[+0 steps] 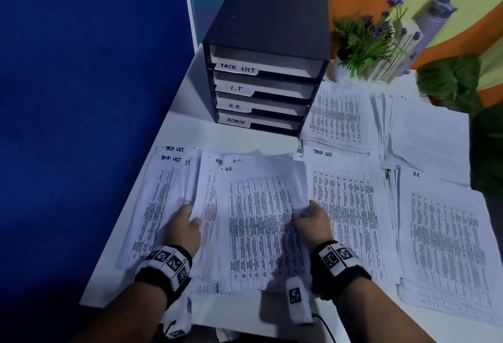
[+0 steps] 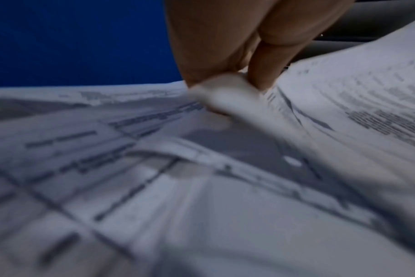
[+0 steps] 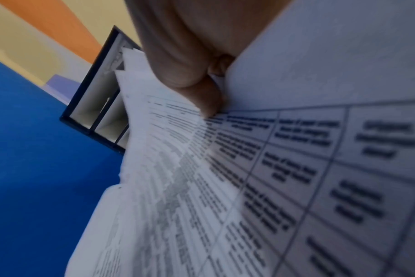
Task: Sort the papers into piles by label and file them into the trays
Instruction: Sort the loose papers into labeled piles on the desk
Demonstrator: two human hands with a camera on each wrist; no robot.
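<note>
Both hands pinch the H.R stack (image 1: 258, 222): left hand (image 1: 183, 227) on its left edge, right hand (image 1: 313, 222) on its right edge. Beyond them, the 4 trays (image 1: 261, 92) read TASK LIST, I.T, H.R., ADMIN. A TASK LIST pile (image 1: 345, 212) lies just right of the right hand.

Head view high, facing down-forward over papers (image 1: 261, 220); wrist views close, skimming same papers; right also shows trays (image 3: 95, 105).
</note>
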